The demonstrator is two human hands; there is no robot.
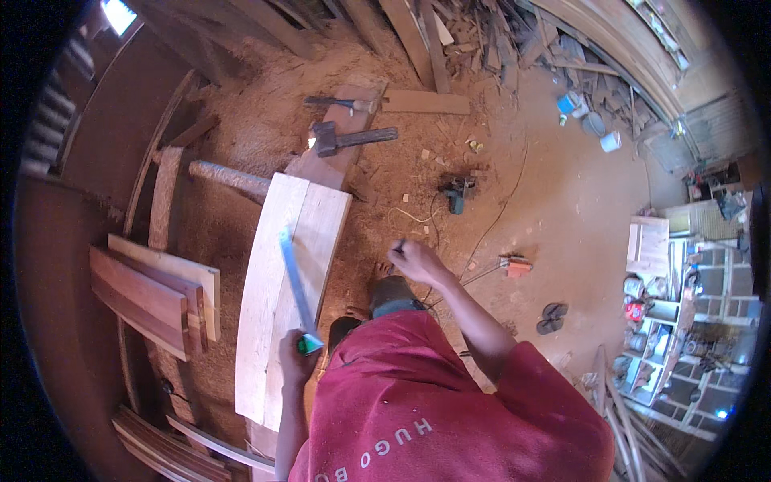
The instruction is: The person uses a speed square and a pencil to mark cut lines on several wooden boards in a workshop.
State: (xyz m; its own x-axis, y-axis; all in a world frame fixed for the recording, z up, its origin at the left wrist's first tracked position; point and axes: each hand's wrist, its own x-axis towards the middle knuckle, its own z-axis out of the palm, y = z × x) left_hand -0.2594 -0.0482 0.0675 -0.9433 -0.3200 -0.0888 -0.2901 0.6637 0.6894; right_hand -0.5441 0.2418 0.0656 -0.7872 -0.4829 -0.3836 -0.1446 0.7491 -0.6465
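My left hand (295,363) is closed around a tape measure with a green case (308,344), beside the right edge of a pale wooden board (269,297). The tape's blade (295,277) is drawn out and reaches over the board toward its far part. A lengthwise line runs along the board's face. Off to the right of the board, my right hand (416,262) is raised with its fingers curled together. A small dark tip shows at those fingers, too small to name. A wooden mallet (353,139) and a chisel-like tool (341,103) lie on a reddish plank (325,165) beyond the board.
A corded power tool (455,198) sits on the sawdust-strewn floor, its cable trailing. Further right are an orange tool (517,267) and sandals (552,318). Stacked boards (144,301) stand at the left. Buckets (610,141) and scrap wood (502,48) lie at the far right.
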